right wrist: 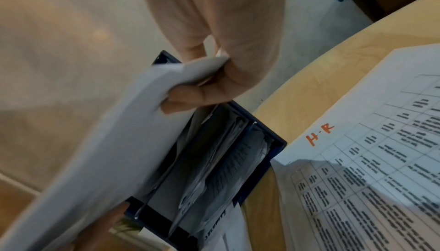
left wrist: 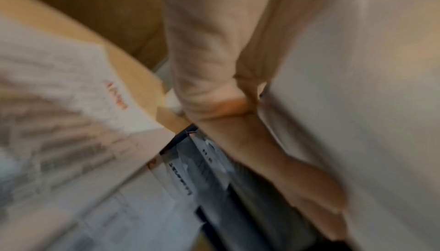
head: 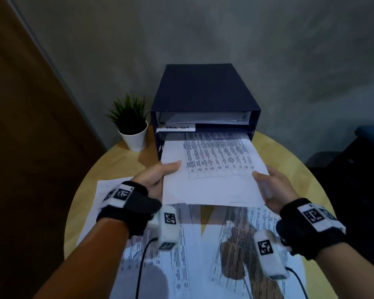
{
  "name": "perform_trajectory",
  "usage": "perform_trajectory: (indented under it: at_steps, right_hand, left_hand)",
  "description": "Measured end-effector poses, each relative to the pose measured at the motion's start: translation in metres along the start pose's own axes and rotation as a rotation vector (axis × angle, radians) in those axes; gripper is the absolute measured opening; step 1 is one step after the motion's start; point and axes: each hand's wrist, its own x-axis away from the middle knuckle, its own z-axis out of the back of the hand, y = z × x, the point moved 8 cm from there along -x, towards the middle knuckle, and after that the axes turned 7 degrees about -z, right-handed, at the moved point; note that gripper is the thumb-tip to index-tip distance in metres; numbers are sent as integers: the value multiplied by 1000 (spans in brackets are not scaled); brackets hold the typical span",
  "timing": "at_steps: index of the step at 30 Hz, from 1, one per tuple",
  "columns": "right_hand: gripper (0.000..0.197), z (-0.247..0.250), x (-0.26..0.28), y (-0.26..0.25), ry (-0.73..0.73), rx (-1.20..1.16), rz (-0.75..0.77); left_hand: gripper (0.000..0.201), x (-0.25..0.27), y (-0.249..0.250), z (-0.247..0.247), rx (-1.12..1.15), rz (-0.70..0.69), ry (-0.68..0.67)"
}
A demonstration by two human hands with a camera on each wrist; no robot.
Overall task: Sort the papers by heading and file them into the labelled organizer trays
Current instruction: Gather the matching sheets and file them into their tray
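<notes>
Round wooden table (head: 285,152) against a grey wall. Left hand (head: 158,180) and right hand (head: 274,190) each pinch a side edge of a printed sheet (head: 212,169), half inside the navy organizer (head: 203,96)'s second slot. Best kept level and pushed evenly, so neither corner snags.

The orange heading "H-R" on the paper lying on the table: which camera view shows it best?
The right wrist view: the H-R heading reads clearly on a table sheet. The left wrist view shows only blurred orange writing; in the head view it is not visible.

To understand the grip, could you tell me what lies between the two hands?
In the head view, the printed sheet spans between the left hand and right hand.
</notes>
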Motion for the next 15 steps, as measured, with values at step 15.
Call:
perform_trajectory:
  at_steps: [15]
  right_hand:
    - [23,-42,-7,1,-38,-172,4]
  left_hand:
    - [37,-53,26,7,384,-200,155]
